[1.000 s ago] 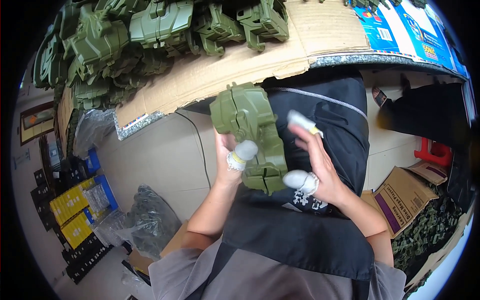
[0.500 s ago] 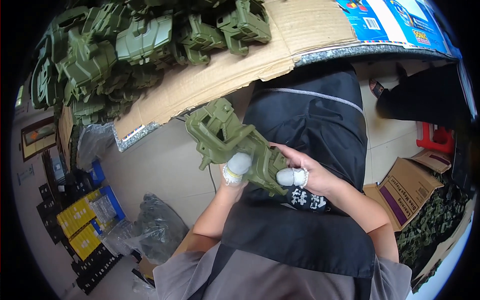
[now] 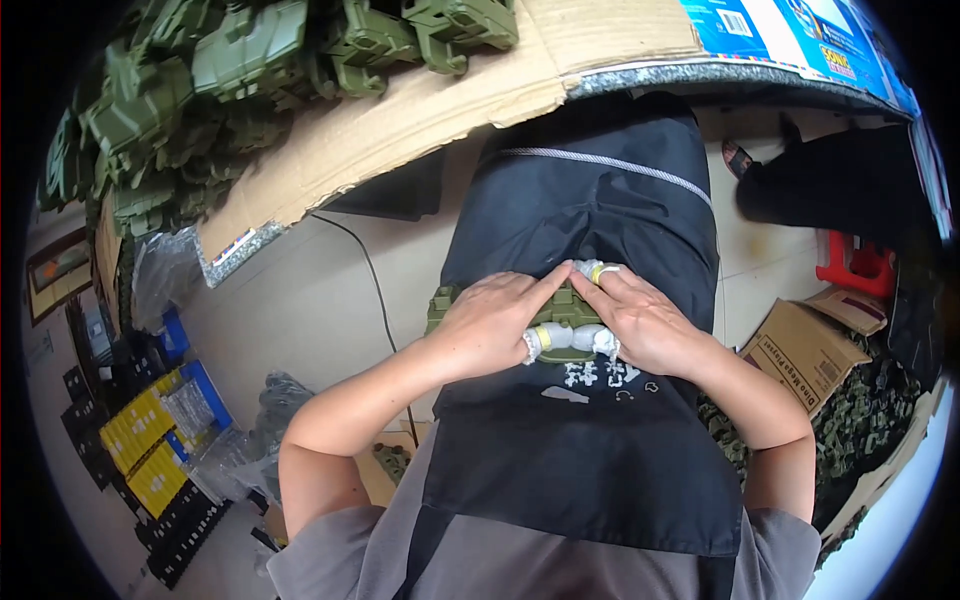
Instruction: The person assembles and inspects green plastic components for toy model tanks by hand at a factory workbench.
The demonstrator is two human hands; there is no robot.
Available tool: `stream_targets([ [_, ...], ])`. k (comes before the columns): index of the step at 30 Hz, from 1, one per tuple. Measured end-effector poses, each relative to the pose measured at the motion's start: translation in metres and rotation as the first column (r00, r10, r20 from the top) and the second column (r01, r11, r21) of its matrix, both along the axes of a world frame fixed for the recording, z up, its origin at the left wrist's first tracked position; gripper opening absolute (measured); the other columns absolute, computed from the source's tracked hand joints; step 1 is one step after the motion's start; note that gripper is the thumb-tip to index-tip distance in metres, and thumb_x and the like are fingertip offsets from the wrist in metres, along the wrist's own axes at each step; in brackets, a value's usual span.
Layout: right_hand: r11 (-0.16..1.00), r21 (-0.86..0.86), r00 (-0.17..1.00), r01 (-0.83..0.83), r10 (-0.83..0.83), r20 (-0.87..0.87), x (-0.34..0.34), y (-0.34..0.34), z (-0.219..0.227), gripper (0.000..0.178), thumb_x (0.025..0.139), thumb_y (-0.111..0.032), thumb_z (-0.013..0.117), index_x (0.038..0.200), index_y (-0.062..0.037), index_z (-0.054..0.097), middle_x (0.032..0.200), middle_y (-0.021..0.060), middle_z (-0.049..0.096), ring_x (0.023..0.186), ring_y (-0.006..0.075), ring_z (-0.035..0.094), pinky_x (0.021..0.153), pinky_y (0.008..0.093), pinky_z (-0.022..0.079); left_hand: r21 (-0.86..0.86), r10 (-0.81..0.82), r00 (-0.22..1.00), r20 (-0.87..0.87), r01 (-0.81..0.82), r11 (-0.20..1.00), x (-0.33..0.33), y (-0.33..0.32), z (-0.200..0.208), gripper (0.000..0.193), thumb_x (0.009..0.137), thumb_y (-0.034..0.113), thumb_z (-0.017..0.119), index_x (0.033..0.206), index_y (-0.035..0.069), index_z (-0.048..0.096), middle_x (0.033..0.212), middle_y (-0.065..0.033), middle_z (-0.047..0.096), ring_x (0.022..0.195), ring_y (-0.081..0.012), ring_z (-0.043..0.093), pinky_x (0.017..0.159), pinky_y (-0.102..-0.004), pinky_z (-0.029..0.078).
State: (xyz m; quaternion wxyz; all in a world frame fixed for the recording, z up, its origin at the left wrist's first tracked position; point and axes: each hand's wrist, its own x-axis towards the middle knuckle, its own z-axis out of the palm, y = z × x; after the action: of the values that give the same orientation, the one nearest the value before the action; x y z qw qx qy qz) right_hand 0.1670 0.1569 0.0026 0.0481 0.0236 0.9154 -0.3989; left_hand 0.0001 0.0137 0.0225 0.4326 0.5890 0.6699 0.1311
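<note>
Over my lap, an olive-green moulded plastic part (image 3: 563, 306) lies between my two hands, much of it covered by them. My left hand (image 3: 488, 325) grips it from the left, with one end of the part showing past the knuckles. From the right my right hand (image 3: 648, 325) closes on it. White coverings wrap both thumbs, which press side by side on the near edge, and another covered fingertip shows at the far edge. The fingers beneath the part are hidden. Under it spreads my black apron (image 3: 580, 460).
Similar green parts (image 3: 250, 50) are heaped on the cardboard-covered table (image 3: 400, 150) ahead. To the right stand a cardboard box (image 3: 805, 350), many small green pieces (image 3: 870, 410) and a red stool (image 3: 855, 265). A person's dark-clothed leg (image 3: 830, 185) is beyond. Yellow packs (image 3: 140, 430) sit at left.
The green part has come down and closer to my lap, turned from its slanted pose. My left hand has moved over it, and both thumbs now meet on its near edge.
</note>
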Motion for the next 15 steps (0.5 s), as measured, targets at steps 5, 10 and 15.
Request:
stream_targets([
  [5,0.968,-0.25,0.988,0.036,0.003,0.154,-0.006,0.008,-0.005,0.057,0.069,0.002,0.055,0.124,0.0084,0.045,0.091,0.0203,0.055,0.089,0.0329,0.056,0.081,0.0368,0.046,-0.012,0.078,0.997,0.012,-0.078,0.997,0.003,-0.003,-0.01,0.074,0.066,0.001,0.058,0.136,0.005,0.034,0.096,-0.0179,0.057,0.095,-0.034,0.054,0.086,-0.0415,0.042],
  [10,0.93,-0.35,0.976,0.115,-0.04,0.213,-0.005,0.006,-0.01,0.05,0.074,-0.005,0.059,0.122,0.0028,0.05,0.095,0.0207,0.058,0.089,0.0346,0.058,0.081,0.0391,0.046,-0.064,0.068,0.994,0.09,-0.063,0.996,0.001,-0.002,-0.013,0.076,0.065,-0.002,0.058,0.137,0.007,0.033,0.101,-0.0166,0.056,0.098,-0.0326,0.053,0.087,-0.0393,0.043],
  [15,0.902,-0.409,0.978,0.135,-0.054,0.203,-0.005,0.005,-0.02,0.048,0.077,-0.013,0.062,0.122,-0.0004,0.051,0.1,0.0202,0.058,0.092,0.0348,0.058,0.083,0.0377,0.045,-0.14,0.014,0.999,0.05,-0.007,0.99,-0.007,-0.001,-0.01,0.08,0.068,0.011,0.067,0.139,0.007,0.029,0.107,-0.0179,0.053,0.1,-0.0325,0.051,0.088,-0.0408,0.042],
])
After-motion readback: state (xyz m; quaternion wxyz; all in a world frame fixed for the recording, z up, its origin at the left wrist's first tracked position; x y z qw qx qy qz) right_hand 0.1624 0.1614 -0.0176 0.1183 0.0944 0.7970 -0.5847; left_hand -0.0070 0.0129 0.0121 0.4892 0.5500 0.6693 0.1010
